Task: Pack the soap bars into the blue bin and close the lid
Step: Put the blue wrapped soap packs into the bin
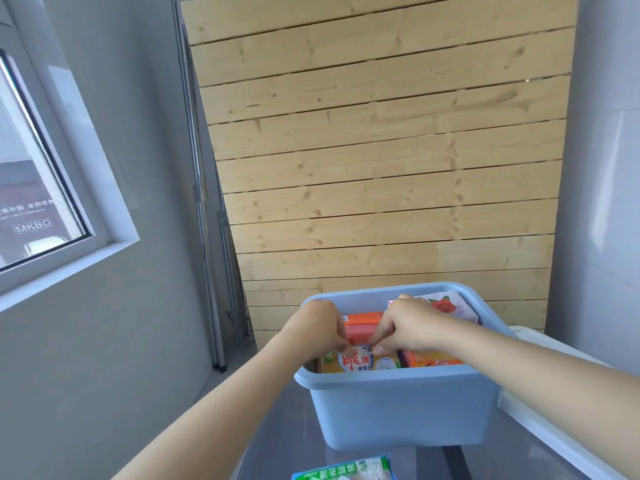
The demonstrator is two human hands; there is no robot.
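Soap bars are seen packed inside the blue bin (398, 407), which is placed on a grey glossy table (277, 438) at about five o'clock in the view, with its top open. Behind it, at twelve o'clock, a wall of pale wooden slats (381, 150) is seen, and a window (31, 168) is set in the grey wall at nine o'clock. A white lid (540, 427) is found just beside the bin at its three o'clock side, its near edge touching or nearly touching the bin's wall. Both bare forearms are extended into the bin from the six o'clock side. The left hand (318, 329) is lowered over the bin's ten o'clock corner, and the right hand (408, 327) is held near the middle. The fingertips of both hands are drawn together and pinched on the top edge of a yellow soap bar (360, 362) with a blue-and-white label and red characters, which stands against the bin's near wall. An orange soap bar (363, 323) is seen behind it, between the two hands. Another orange bar (429, 360) lies at the bin's four o'clock side, under the right wrist. A pink-and-white packet (450, 306) is propped at the bin's one o'clock corner. A green-and-white soap pack (346, 471) is left on the table at six o'clock, cut off by the frame edge.
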